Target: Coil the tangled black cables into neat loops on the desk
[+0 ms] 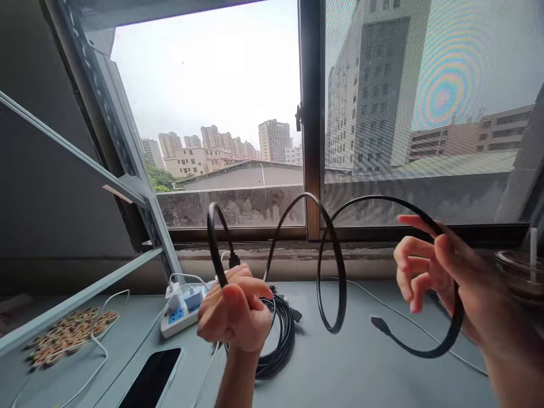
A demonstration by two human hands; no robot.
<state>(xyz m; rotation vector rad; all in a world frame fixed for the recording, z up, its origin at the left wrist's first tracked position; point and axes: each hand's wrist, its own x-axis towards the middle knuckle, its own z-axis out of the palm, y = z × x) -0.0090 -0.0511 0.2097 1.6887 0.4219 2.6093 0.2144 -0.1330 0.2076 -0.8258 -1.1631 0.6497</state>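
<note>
My left hand (235, 313) is closed around a black cable (335, 266) just above the grey desk, thumb on top. The cable arcs up from that grip in loops and runs across to my right hand (433, 272). There it lies over the palm, with the thumb against it and the fingers loosely curled. The cable's free end with its plug (379, 325) hangs below the right hand. A coiled bundle of black cable (278, 340) lies on the desk behind my left wrist.
A white power strip (181, 313) with chargers and white leads sits left of my hand. A dark phone (151, 378) lies near the front edge. A patterned mat (63, 334) is far left, a drink cup (521, 272) far right. A metal shelf frame (140, 198) leans by the window.
</note>
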